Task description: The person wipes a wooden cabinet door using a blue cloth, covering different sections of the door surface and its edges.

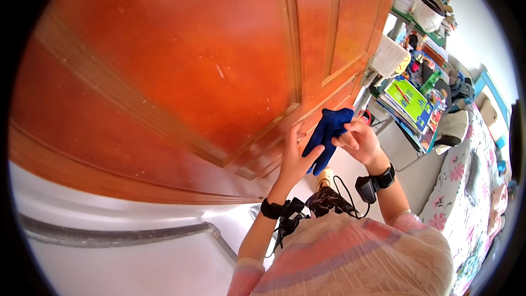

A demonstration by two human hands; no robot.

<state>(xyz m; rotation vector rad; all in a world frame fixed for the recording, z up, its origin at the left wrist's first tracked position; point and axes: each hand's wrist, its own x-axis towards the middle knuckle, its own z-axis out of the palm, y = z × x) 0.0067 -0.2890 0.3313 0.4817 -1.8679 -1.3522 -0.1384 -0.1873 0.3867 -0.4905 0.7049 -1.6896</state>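
A pair of dark blue socks (328, 131) hangs between my hands, in front of a reddish-brown wooden door (197, 61). My right hand (359, 139) grips the upper right edge of the blue fabric between its thumb and fingers. At the lower left side of the socks is my left hand (298, 154), its fingers spread and its thumb against the cloth. The fabric hangs down in two long parts. Both my wrists wear black straps with small devices, and a black cable loops between them.
To the right stands a desk with stacked books (409, 102), bottles and clutter. Beyond it lies a bed with a floral sheet (456, 172). A grey pipe (123, 236) runs along the white wall at lower left. My shoe (326, 176) shows on the floor.
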